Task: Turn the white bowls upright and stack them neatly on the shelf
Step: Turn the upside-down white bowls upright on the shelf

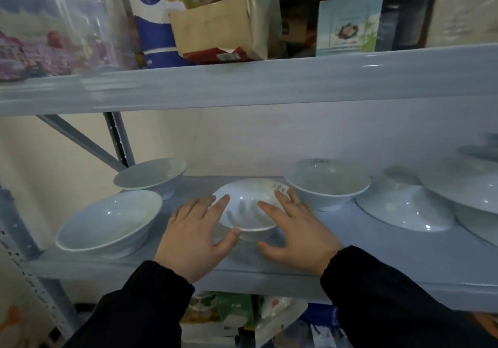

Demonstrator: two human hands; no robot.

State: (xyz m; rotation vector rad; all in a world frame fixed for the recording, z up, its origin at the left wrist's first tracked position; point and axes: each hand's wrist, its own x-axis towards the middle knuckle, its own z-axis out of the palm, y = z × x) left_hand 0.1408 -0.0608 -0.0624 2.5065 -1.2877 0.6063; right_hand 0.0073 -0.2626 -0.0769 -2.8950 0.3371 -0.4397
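A pale grey-blue metal shelving unit fills the view. Its upper shelf (269,78) runs across the whole frame, its glossy front edge catching soft streaks of light. The lower shelf (377,256) sits beneath it in dimmer shade. At the left a perforated front post (32,275) rises, with a rear post (118,137) and a diagonal brace (80,137) behind. A plain cream wall (242,137) backs the unit. On the upper shelf stand a brown paper bag (215,29), a white-and-blue sack (153,24), clear plastic wrap (80,10) and a pale blue carton (350,24). Plastic packets (237,310) lie below the lower shelf.
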